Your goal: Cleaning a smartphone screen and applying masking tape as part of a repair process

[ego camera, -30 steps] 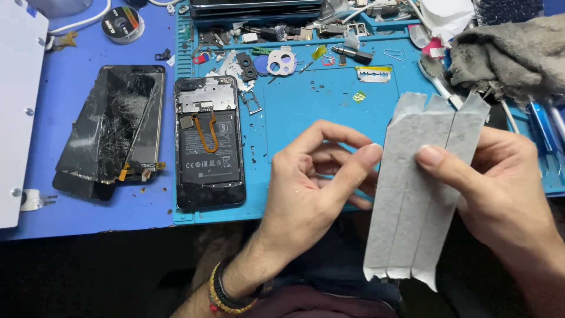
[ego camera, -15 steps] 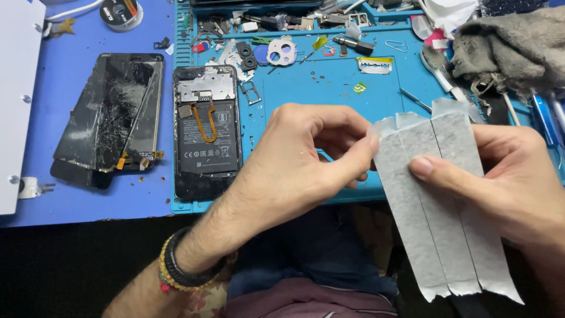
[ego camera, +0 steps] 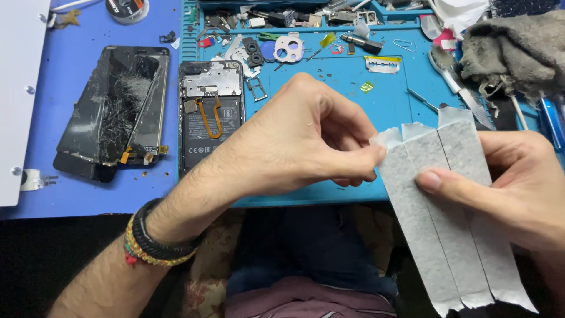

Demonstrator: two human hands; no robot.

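Observation:
My right hand (ego camera: 518,188) holds a sheet of grey adhesive strips (ego camera: 453,235), three long strips side by side, thumb pressed on its face. My left hand (ego camera: 306,141) pinches the top corner of the leftmost strip between thumb and fingertips. Both hands hover over the near edge of a blue work mat (ego camera: 329,76). An opened phone body (ego camera: 210,121) with an orange flex cable lies on the mat to the left. Further left, a cracked black screen (ego camera: 115,112) rests on a blue table surface (ego camera: 47,194).
Small parts, screws, a camera bezel (ego camera: 288,48) and a metal tool litter the mat's far side. A grey rag (ego camera: 518,47) and tweezers (ego camera: 459,88) lie at the right. A white panel (ego camera: 17,100) stands at the left edge; a tape roll (ego camera: 126,7) is at top left.
The strip sheet has dropped lower and tilted. My left hand went from lying flat beside the sheet to pinching the top corner of its leftmost strip.

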